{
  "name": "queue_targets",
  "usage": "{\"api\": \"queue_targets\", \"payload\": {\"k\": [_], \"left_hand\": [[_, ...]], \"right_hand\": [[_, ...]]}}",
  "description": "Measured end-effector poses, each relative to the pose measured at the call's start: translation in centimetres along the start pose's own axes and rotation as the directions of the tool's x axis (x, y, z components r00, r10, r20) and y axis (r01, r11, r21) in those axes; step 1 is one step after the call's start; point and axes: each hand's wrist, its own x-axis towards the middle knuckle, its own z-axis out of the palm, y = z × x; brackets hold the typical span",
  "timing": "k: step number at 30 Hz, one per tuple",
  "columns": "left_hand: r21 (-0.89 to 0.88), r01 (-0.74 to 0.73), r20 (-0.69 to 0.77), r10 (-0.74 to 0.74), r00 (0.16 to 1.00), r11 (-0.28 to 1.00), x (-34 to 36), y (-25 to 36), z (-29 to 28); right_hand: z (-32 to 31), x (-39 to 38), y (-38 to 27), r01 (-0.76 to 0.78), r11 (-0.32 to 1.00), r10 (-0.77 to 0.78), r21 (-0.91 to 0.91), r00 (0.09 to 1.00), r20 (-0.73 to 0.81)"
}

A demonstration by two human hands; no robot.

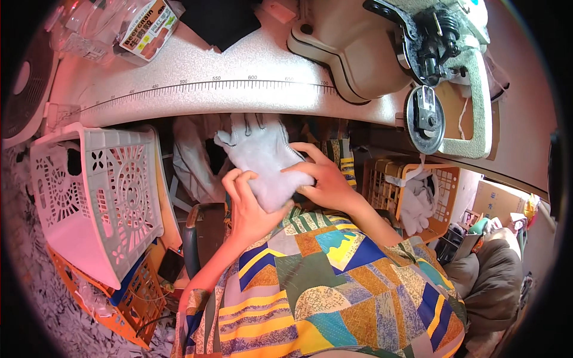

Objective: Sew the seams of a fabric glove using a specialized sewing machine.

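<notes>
A pale grey fabric glove (262, 155) with dark seam edging lies over my lap, fingers pointing away from me toward the machine table's curved front edge. My left hand (245, 206) grips its cuff end from the lower left, fingers bent over the cloth. My right hand (319, 182) holds the right side of the same glove, with fingers curled on it.
The sewing machine (358, 48) stands on the table (137, 95) with plastic jars (95, 33) and black cloth (218, 21). A white crate (95, 197) above an orange crate (119, 316) is left; an orange basket (441, 203) with gloves, and someone's trousered leg (489, 286), are right.
</notes>
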Motion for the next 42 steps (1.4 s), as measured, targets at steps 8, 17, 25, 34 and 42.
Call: {"api": "queue_targets", "payload": {"k": [8,17,25,34,42], "left_hand": [[-0.049,0.081,-0.152,-0.087,0.985,0.996,-0.3,-0.9,-0.7],[0.009,0.127,-0.201,-0.123,0.972,0.992,0.7,0.7,0.3],[-0.212,-0.025,-0.22,-0.023,0.975,0.977,2.0,0.5,-0.7],[-0.586,0.212,0.162,-0.144,0.976,0.782,0.3,3.3,-2.0],[0.169,-0.341,-0.542,0.376,0.752,0.925,2.2,0.4,-1.7]], "right_hand": [[0.6,0.6,-0.9,0.085,0.995,-0.082,0.045,0.995,-0.06],[1.3,0.4,-1.6,0.097,0.995,-0.093,0.019,0.984,-0.152],[2.2,1.9,-2.4,0.173,0.937,-0.268,-0.305,0.913,-0.307],[3.4,5.4,-1.5,0.107,0.944,-0.242,-0.312,0.869,-0.432],[3.2,5.1,-3.7,0.384,0.896,-0.44,-0.223,0.696,-0.568]]}}
